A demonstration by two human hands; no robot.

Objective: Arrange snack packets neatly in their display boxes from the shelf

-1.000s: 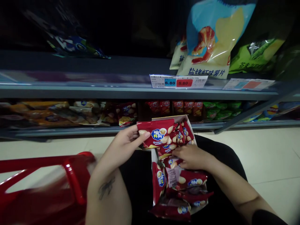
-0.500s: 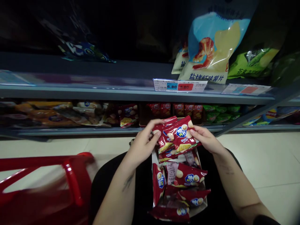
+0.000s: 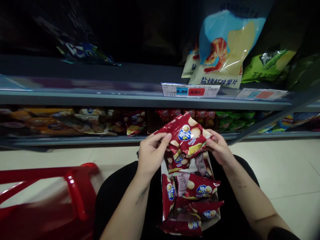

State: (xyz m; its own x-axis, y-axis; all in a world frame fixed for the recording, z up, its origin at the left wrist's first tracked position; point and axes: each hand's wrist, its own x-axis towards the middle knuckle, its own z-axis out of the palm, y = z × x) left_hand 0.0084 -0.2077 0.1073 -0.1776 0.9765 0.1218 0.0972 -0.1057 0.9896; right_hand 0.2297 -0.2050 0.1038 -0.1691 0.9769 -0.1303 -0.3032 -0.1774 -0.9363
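My left hand (image 3: pixel 151 151) is closed on the left edge of a dark red snack bag (image 3: pixel 185 134), thumb in front and fingers behind. My right hand (image 3: pixel 219 148) pinches the same bag at its right edge, so it is held up between both hands, printed side toward me. Whether a second bag lies behind it is hidden. Just below, on my lap, rests an open white box (image 3: pixel 163 170) holding several more red bags. One of these bags (image 3: pixel 200 188) lies across the middle of the box, with others leaning at its left side and near end.
A red plastic basket or cart (image 3: pixel 82 193) stands on the floor at my left. Ahead, a dark shelf (image 3: pixel 135 100) carries large chip bags (image 3: pixel 225 50) and price tags. On the lowest level sit green packets (image 3: pixel 233 120) and orange bags (image 3: pixel 53 121).
The front bag has moved left and up slightly and turned flatter toward me. My hands have shifted with it, and the second bag seen at the left hand is now covered.
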